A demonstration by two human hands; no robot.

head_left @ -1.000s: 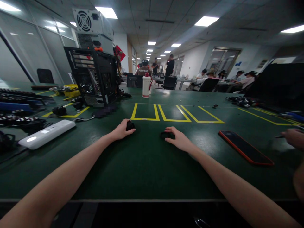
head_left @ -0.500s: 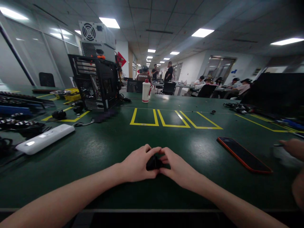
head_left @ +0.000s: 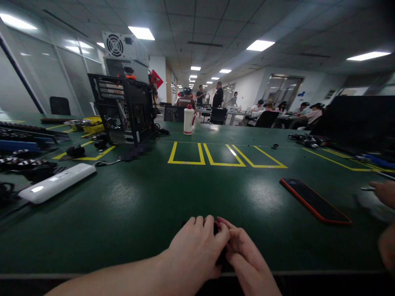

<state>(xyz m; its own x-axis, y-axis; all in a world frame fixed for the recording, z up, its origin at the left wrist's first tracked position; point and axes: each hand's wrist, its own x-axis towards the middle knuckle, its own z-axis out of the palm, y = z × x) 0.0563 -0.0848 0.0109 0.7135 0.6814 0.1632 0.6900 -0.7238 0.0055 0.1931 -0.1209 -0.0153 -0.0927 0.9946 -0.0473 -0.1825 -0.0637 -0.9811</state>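
Close to the table's front edge, my left hand is closed, back up, over a small black object, which shows only in slivers between the fingers. My right hand wraps round the same object from the right, its fingers meeting those of my left hand. Most of the object is hidden, so its shape cannot be made out. Both hands are low over the green table, nearer to me than the yellow tape outlines.
An orange-edged phone lies at right, beside another person's hand. At left are a white power strip and an open black computer case. A white bottle stands at the back.
Both hands have moved down towards the table's front edge with the black object. My left hand has turned back up and now covers most of it.
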